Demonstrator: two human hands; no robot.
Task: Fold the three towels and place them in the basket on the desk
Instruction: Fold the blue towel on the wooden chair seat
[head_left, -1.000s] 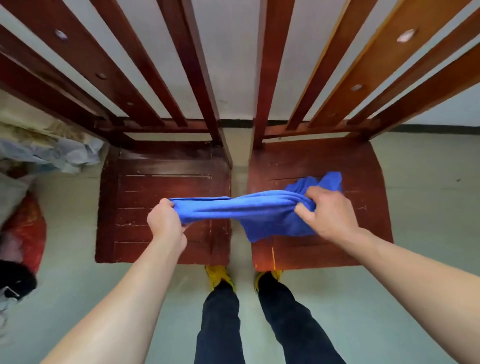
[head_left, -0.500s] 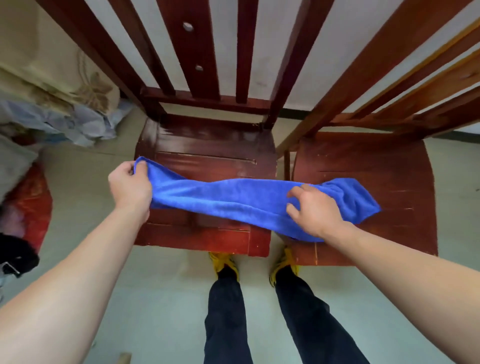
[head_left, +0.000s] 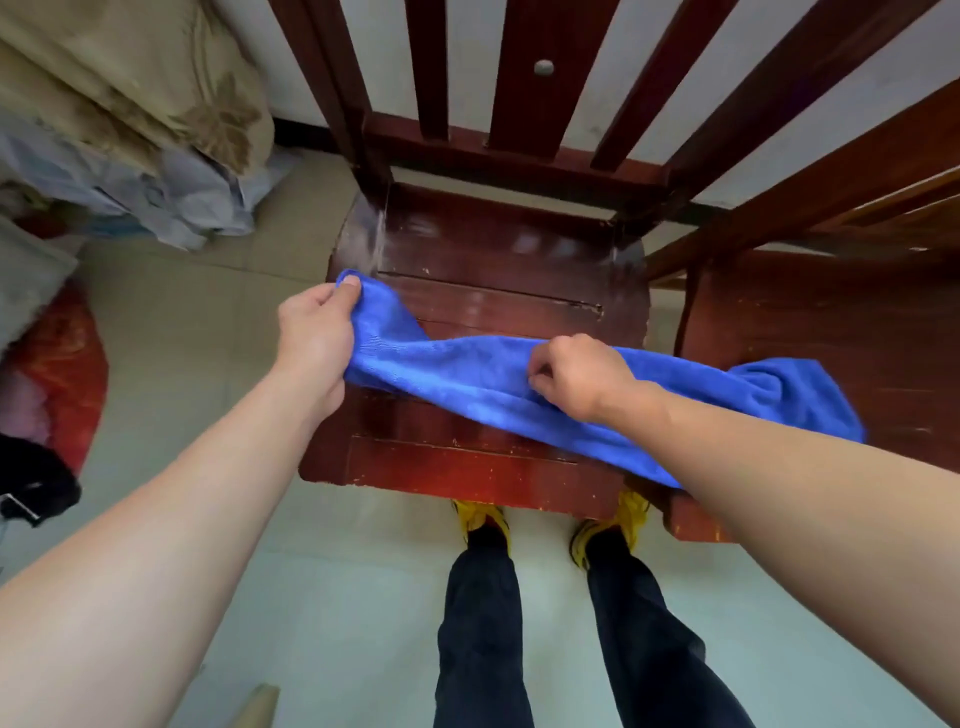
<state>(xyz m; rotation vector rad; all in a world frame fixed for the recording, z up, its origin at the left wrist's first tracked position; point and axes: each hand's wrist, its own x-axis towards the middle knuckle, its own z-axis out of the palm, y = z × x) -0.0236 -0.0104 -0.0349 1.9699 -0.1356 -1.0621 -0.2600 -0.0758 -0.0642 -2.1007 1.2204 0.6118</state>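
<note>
Over the chair (head_left: 483, 291) seat, your left hand (head_left: 314, 338) pinches one end of the towel (head_left: 467, 379). Your right hand (head_left: 582, 376) grips its middle, the far end draping rightward.

The right hand (head_left: 582, 376) curls its fingertips out of sight, probably pinching the long blue microfibre towel (head_left: 457, 374); the right-hand dark red wooden chair (head_left: 831, 332) is cut off by the frame edge.
</note>
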